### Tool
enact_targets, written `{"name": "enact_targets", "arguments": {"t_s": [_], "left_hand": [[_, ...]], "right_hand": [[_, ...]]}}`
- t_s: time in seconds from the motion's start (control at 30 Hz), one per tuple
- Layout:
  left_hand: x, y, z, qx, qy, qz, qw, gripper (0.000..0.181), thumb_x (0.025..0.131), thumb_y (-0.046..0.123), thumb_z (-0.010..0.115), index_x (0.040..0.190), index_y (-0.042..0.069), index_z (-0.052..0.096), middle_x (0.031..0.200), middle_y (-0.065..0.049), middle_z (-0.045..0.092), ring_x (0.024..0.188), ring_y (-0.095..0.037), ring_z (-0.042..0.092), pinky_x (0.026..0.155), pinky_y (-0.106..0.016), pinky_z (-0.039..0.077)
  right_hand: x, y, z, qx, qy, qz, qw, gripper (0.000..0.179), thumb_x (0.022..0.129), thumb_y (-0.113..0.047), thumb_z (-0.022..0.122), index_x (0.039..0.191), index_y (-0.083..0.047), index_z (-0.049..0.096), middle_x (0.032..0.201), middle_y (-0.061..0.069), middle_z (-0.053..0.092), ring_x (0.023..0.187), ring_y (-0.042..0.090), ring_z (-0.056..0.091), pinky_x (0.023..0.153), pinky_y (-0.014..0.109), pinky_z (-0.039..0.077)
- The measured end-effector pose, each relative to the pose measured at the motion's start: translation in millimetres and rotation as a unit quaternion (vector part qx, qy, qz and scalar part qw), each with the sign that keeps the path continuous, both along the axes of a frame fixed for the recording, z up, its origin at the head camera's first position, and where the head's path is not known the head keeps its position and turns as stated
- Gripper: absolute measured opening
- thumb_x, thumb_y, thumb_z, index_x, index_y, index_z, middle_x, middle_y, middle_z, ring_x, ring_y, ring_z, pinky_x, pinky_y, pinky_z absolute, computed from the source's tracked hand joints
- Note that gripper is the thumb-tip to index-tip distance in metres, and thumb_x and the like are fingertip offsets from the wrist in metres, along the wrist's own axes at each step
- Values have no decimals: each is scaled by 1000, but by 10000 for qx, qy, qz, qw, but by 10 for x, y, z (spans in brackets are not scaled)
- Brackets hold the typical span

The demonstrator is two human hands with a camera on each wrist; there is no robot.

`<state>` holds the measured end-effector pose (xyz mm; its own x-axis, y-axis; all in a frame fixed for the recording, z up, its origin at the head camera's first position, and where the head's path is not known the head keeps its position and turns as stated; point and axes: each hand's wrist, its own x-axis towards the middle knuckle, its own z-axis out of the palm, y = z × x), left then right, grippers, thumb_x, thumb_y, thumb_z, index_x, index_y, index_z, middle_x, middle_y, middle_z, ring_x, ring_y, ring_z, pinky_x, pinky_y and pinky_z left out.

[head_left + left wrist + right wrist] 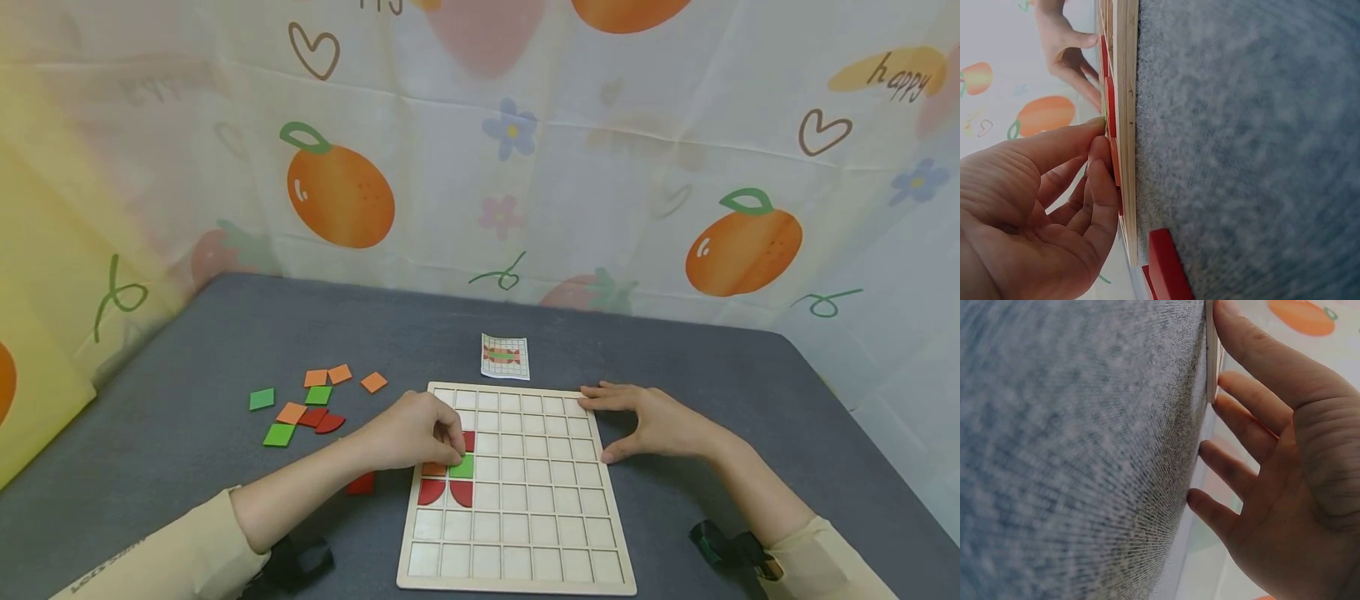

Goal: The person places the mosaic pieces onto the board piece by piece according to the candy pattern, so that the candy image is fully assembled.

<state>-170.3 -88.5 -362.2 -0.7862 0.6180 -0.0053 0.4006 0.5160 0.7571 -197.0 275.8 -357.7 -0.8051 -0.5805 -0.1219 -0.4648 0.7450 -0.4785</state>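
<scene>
My left hand is over the left side of a pale wooden grid board. Its thumb and fingertips pinch a green square tile at one of the cells. Around that cell lie an orange tile, two red quarter-round tiles, one of them the near-left piece, and a partly covered red tile. Seen from the left wrist, the fingertips meet the board's face beside red tiles. My right hand rests at the board's upper right edge, fingers spread; the right wrist view shows its thumb against the rim.
Loose green, orange and red tiles, among them a green square, are scattered left of the board. A red tile lies under the left forearm. Behind the board is a small pattern card. A printed cloth hangs behind the dark table.
</scene>
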Motion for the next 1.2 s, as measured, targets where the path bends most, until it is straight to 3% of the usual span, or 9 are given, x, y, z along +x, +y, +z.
{"name": "enact_targets", "arguments": {"t_s": [0.4,0.63,0.93,1.2], "left_hand": [[-26,-24,15,66,-56,51,9999,5,81,10,77,78,14,75,70,3,69,61,-4,57,57,-20,47],[-144,-166,158,190,-273,410,9986,5,88,14,70,89,11,74,80,-4,74,69,-14,63,64,-26,49],[-381,-631,267,0,32,1237,9923,17,94,24,67,104,13,74,101,-6,73,90,-19,64,79,-32,51],[-569,-1244,190,83,-393,1875,9815,40,97,41,60,119,9,68,120,-14,67,105,-25,64,86,-38,54]], "right_hand": [[-3,8,-10,27,-28,-17,10000,84,70,-57,80,142,-21,55,155,3,46,149,39,31,112,68,29],[-7,-1,-1,29,-86,-25,10000,83,71,-55,81,142,-22,54,155,2,45,150,38,30,112,68,29],[-13,6,-10,21,-88,-9,10000,83,71,-55,81,142,-22,54,155,2,45,150,38,30,112,69,28],[0,15,2,24,-55,32,10000,82,72,-55,80,142,-21,54,155,5,46,148,42,30,110,71,28]]}}
